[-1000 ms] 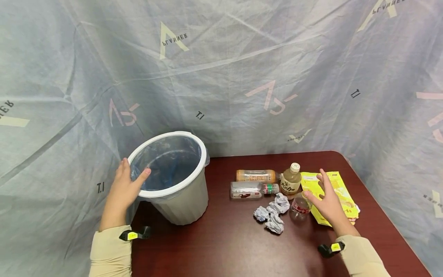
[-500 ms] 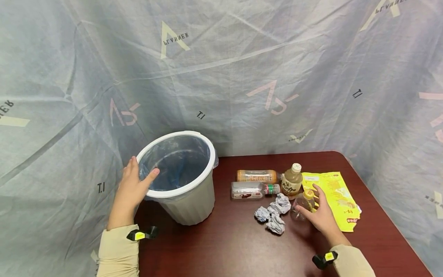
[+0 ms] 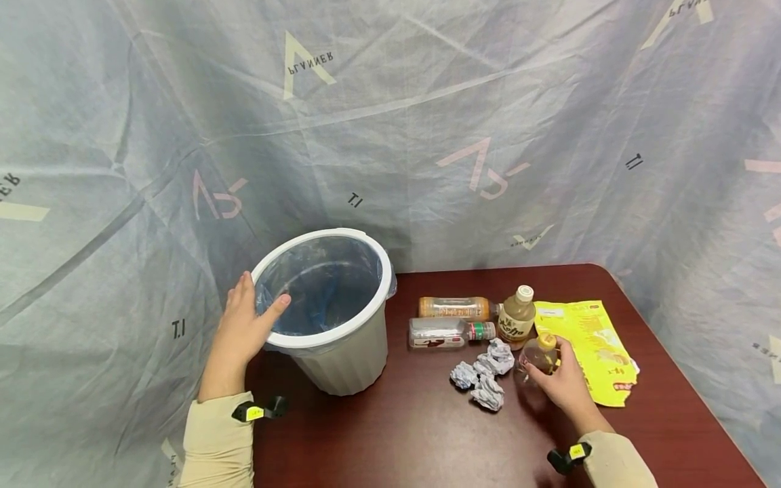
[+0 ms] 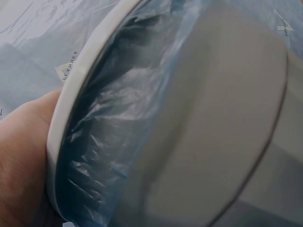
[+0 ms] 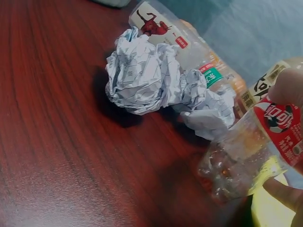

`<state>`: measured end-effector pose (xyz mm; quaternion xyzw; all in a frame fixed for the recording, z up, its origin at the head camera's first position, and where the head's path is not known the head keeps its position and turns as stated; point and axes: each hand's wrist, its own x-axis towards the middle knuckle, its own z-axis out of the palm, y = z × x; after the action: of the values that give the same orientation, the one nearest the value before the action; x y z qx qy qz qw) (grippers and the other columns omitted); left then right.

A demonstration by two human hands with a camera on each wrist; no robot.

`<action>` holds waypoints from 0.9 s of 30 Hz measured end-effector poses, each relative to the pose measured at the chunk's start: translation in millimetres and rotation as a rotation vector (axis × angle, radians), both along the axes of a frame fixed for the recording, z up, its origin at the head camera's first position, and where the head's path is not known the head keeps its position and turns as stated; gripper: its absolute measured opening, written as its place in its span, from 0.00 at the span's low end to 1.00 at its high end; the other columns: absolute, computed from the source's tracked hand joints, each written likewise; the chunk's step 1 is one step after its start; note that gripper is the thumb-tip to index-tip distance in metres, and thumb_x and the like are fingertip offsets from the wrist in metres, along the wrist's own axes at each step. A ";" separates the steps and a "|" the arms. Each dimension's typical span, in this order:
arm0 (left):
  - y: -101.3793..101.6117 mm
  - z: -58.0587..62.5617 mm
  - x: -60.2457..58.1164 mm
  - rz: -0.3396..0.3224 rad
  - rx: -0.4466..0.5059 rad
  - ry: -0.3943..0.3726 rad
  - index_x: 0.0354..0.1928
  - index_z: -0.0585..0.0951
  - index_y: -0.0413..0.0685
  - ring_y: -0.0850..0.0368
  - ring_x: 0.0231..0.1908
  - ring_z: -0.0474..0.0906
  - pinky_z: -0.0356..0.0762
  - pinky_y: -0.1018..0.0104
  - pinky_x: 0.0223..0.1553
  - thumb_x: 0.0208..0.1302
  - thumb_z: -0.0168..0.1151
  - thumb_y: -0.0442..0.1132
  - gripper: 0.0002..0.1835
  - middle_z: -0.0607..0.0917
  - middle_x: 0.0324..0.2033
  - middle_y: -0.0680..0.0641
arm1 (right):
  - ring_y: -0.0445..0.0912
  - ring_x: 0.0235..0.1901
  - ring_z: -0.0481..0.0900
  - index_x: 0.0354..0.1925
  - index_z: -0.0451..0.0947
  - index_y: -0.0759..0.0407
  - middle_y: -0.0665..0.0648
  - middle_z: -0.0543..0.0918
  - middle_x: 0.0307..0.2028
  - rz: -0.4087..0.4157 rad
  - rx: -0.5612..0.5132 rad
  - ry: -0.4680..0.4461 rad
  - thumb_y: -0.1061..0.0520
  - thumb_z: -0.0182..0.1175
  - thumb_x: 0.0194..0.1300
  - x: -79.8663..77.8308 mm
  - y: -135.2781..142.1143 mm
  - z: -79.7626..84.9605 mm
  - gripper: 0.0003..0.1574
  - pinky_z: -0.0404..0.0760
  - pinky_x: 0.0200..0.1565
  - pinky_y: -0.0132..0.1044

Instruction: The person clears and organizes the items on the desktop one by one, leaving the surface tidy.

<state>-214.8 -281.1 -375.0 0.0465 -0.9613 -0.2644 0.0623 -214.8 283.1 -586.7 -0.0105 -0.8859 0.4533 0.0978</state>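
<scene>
At the left stands a white trash bin [image 3: 350, 362] lined with a clear bluish bag [image 3: 317, 291]. My left hand [image 3: 241, 332] rests against its near-left rim, fingers straight along the outside and thumb extended over the rim. In the left wrist view part of that hand lies at the white rim [image 4: 78, 90]; its fingertips are hidden. My right hand [image 3: 569, 383] grips a small clear plastic bottle with a yellow cap [image 3: 537, 356] between thumb and fingers. A red label [image 5: 279, 125] shows on it in the right wrist view. Whether its base touches the table cannot be told.
Crumpled paper balls [image 3: 488, 392] lie left of the right hand. Behind them are two lying bottles, one orange-labelled [image 3: 454, 308] and one clear [image 3: 436, 333], and an upright brownish bottle [image 3: 516, 322]. A flat yellow wrapper [image 3: 588, 339] lies right. Grey cloth [image 3: 390, 122] hangs behind the table [image 3: 421, 440].
The bin has shifted to the right along with my left hand. My right hand has come down and left from above the yellow wrapper and taken hold of the yellow-capped bottle.
</scene>
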 end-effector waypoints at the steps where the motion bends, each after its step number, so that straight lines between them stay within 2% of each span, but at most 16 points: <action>1: 0.6 0.4 0.2 0.000 0.000 0.001 0.79 0.33 0.40 0.28 0.76 0.32 0.41 0.22 0.66 0.69 0.48 0.73 0.59 0.38 0.79 0.33 | 0.69 0.56 0.74 0.68 0.55 0.71 0.75 0.70 0.57 0.000 0.004 0.000 0.59 0.72 0.60 0.0 0.5 2.4 0.49 0.75 0.55 0.64; 6: 2.6 1.3 0.0 -0.002 0.002 -0.005 0.79 0.33 0.40 0.28 0.76 0.31 0.38 0.22 0.67 0.68 0.47 0.74 0.59 0.37 0.79 0.33 | 0.67 0.55 0.75 0.67 0.58 0.70 0.73 0.73 0.55 -0.005 0.036 0.027 0.57 0.74 0.58 -2.3 4.0 23.5 0.49 0.77 0.51 0.61; 12: 6.3 1.5 0.4 -0.017 -0.004 -0.004 0.80 0.35 0.39 0.27 0.76 0.31 0.38 0.23 0.67 0.68 0.48 0.74 0.60 0.38 0.79 0.33 | 0.64 0.50 0.77 0.66 0.59 0.69 0.72 0.74 0.54 0.005 0.064 0.046 0.55 0.74 0.59 -8.5 9.7 57.9 0.48 0.79 0.38 0.37; 14: 7.5 1.8 0.9 -0.021 -0.004 -0.008 0.79 0.35 0.39 0.27 0.76 0.31 0.38 0.23 0.67 0.68 0.48 0.74 0.60 0.38 0.79 0.34 | 0.63 0.49 0.77 0.67 0.58 0.68 0.72 0.74 0.54 0.012 0.068 0.032 0.52 0.74 0.60 -11.5 11.0 68.8 0.49 0.78 0.35 0.34; 19: 8.9 0.2 1.0 -0.030 -0.004 -0.013 0.79 0.34 0.39 0.28 0.76 0.30 0.37 0.23 0.67 0.67 0.47 0.75 0.60 0.38 0.79 0.34 | 0.61 0.46 0.78 0.68 0.58 0.67 0.71 0.74 0.54 0.029 0.089 0.028 0.49 0.72 0.61 -18.1 9.4 91.5 0.49 0.79 0.35 0.40; 27: 13.3 -2.2 0.2 -0.042 0.001 -0.009 0.80 0.34 0.41 0.29 0.76 0.29 0.37 0.22 0.67 0.66 0.47 0.76 0.60 0.37 0.79 0.36 | 0.61 0.44 0.79 0.66 0.59 0.68 0.69 0.74 0.50 0.070 0.103 0.083 0.50 0.71 0.62 -23.0 -1.8 125.1 0.46 0.80 0.33 0.38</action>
<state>-214.5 -267.8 -377.2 0.0273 -0.9621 -0.2661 0.0525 -237.8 281.2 -461.6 0.0441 -0.9031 0.4102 0.1190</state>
